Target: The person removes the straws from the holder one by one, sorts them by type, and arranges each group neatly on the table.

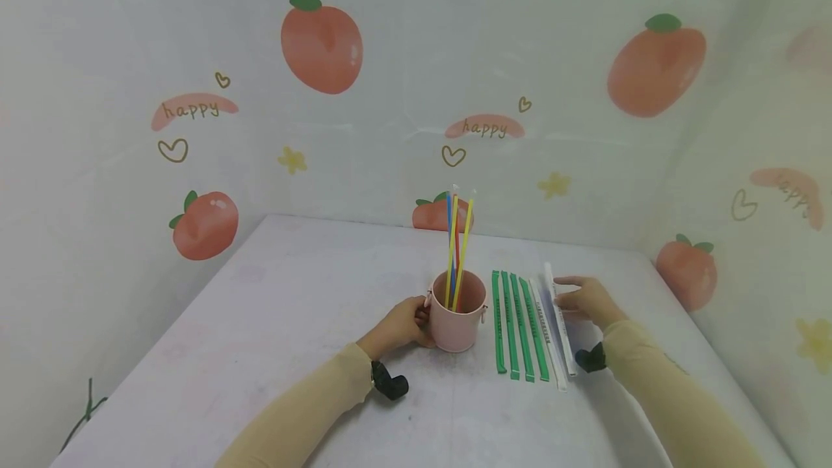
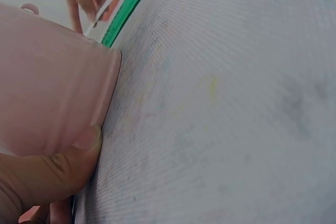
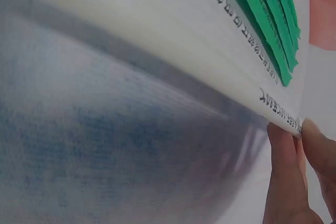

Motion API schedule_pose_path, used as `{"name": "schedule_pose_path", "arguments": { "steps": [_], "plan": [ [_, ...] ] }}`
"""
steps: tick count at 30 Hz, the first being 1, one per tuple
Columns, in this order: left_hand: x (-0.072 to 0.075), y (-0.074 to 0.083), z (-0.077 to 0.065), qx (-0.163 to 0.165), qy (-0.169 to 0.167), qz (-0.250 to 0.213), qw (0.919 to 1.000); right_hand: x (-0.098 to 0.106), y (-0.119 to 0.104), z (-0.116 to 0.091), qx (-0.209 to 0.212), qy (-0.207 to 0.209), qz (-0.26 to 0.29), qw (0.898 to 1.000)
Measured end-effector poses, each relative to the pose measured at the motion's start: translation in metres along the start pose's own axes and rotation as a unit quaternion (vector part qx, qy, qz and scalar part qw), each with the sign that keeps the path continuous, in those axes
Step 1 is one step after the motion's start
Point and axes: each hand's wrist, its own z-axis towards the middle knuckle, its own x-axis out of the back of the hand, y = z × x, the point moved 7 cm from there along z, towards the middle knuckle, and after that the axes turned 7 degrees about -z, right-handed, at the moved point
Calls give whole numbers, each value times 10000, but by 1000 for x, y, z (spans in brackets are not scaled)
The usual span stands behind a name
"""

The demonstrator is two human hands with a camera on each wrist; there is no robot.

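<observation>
- The white cloth-covered desk (image 1: 273, 323) carries everything; behind it hangs a pale backdrop printed with orange fruit, hearts and the word "happy" (image 1: 484, 127), the only writing that reads clearly.
- The left hand (image 1: 399, 325) is curled round the side of the round pink metal cup (image 1: 457, 316), thumb pressed to its wall; a firm hold there should keep the cup from tipping, I judge.
- Several long thin coloured straws (image 1: 458, 251), yellow, blue and red, stand upright in the cup, just right of the left hand.
- Four flat green wrapped straws (image 1: 516, 327) lie side by side between the two hands.
- The right hand (image 1: 585, 302) pinches a white paper-wrapped straw (image 1: 559, 316) near its far end; lifting it level would avoid disturbing the neighbouring one.
- Small dark print runs along the white wrappers (image 3: 278, 108), too blurred to read.
</observation>
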Motion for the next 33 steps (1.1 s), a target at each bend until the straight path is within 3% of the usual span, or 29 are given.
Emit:
{"name": "schedule_pose_path", "arguments": {
  "steps": [11,18,33],
  "plan": [
    [-1,-1,0,50,26,-83,9999,-10,9,4,-235,-150,-67,9996],
    [-1,-2,-1,65,42,-97,9999,-13,13,8,-461,-73,-434,9980],
    [0,-1,-2,96,32,-92,9999,-15,13,9,-506,-47,-690,9963]
  ]
}}
